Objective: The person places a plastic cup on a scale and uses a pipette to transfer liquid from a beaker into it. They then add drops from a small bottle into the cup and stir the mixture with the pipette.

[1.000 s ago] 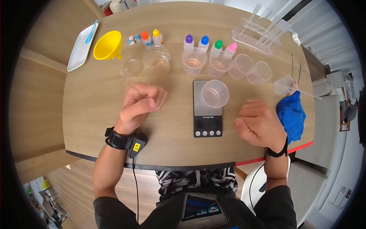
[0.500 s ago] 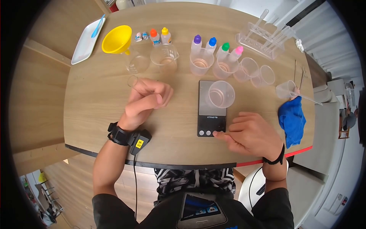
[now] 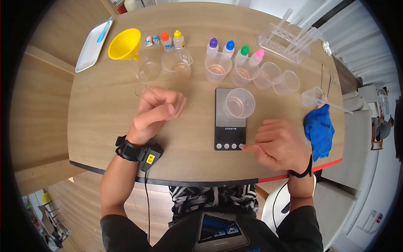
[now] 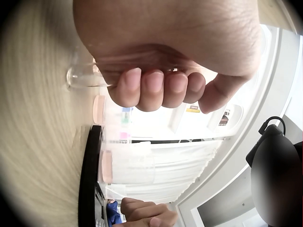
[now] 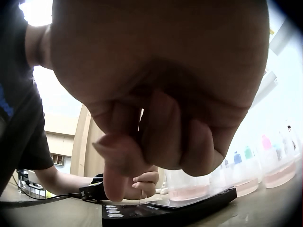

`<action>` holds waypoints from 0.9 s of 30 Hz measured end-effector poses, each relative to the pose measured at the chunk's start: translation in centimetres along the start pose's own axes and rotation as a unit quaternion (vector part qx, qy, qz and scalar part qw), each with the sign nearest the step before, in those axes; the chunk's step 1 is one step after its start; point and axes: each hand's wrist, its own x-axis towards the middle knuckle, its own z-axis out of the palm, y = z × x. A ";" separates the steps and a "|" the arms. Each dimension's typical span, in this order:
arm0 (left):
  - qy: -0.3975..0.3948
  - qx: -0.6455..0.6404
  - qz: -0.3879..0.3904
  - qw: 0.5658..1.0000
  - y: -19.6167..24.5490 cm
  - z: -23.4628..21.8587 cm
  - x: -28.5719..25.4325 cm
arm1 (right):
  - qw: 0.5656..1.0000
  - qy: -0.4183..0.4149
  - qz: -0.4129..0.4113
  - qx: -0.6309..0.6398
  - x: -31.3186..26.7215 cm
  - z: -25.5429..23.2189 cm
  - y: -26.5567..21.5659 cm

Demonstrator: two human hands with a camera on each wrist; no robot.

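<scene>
My right hand (image 3: 282,143) has its index finger extended to the right-end button of the black digital scale (image 3: 222,136); the other fingers are curled. In the right wrist view the fingertip (image 5: 114,189) is right over the buttons. A clear plastic cup (image 3: 240,103), with a little pale pink liquid, stands on the scale plate. Left of the scale, my left hand (image 3: 155,110) is curled round a clear glass tube (image 4: 83,76), mostly hidden in the fist. Its round end sticks out below the little finger, close to the table.
Behind the hands stand two beakers (image 3: 177,63), a yellow funnel (image 3: 124,43), several capped dropper bottles (image 3: 213,49) and clear cups (image 3: 218,68). A test tube rack (image 3: 284,44) is at the back right, a blue cloth (image 3: 320,132) at right, a white tray (image 3: 93,48) at back left.
My right hand has come in toward the scale's buttons with the index finger extended, then shifted slightly right to the end button. The left hand keeps its grip, nearly still.
</scene>
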 end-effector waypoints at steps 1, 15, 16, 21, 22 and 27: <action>-0.005 0.001 0.001 1.000 -0.1 -0.1 0.0 | 1.000 -0.009 0.004 -0.002 0.0 0.0 -0.1; -0.019 0.003 0.011 1.000 -0.2 -0.2 0.0 | 0.997 0.079 -0.009 -0.016 -0.5 -1.5 0.3; -0.024 0.003 0.000 1.000 -0.1 -0.3 -0.1 | 0.993 0.118 -0.009 0.001 -0.7 -2.0 0.4; -0.016 0.009 -0.018 1.000 0.1 0.0 -0.3 | 0.979 0.144 0.067 -0.130 2.0 -3.5 -2.3; -0.021 0.010 -0.022 0.999 0.2 0.1 -0.2 | 0.976 0.129 0.056 -0.166 3.0 -3.5 -3.0; -0.025 0.012 -0.011 1.000 0.2 0.2 -0.2 | 0.974 0.061 0.031 -0.214 4.0 -0.4 -2.4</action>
